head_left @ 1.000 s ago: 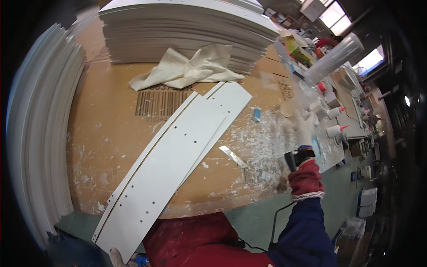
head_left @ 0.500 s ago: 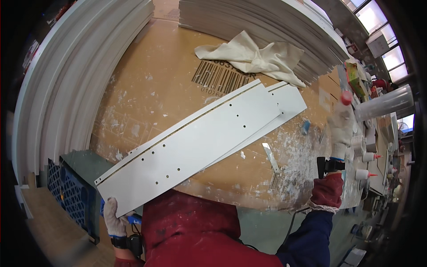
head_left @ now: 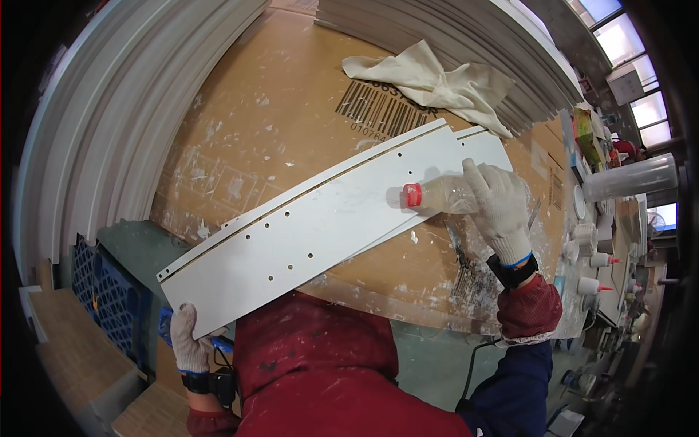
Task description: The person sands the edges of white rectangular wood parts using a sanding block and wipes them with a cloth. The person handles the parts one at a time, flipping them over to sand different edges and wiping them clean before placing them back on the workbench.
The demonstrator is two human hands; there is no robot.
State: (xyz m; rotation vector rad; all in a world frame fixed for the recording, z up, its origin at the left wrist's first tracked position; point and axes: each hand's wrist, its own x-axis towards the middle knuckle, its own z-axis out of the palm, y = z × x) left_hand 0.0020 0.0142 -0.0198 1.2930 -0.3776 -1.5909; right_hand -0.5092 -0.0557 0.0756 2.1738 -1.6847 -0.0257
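Note:
A long white drilled board [head_left: 306, 226] with a groove along its far edge lies slanted in front of me. Under it, a second white board [head_left: 486, 146] sticks out at the right end. My left hand [head_left: 191, 341], in a knitted glove, grips the near left corner of the top board, thumb on its face. Over the right part of the boards, my gloved right hand [head_left: 499, 200] holds a clear plastic bottle [head_left: 448, 195] on its side, its red cap pointing left. The fingers wrap round the bottle's back end and hide it.
Cardboard [head_left: 255, 146] spotted with white covers the table. Stacks of white panels [head_left: 138, 109] stand at the left and far side. A cream cloth [head_left: 429, 76] lies near the far stack. White bottles with red tips [head_left: 591, 285] and a translucent cylinder [head_left: 632, 178] are at the right.
My right hand has moved left from the table's right side and brought the bottle over the boards, tipped onto its side. My left hand keeps its hold on the board corner.

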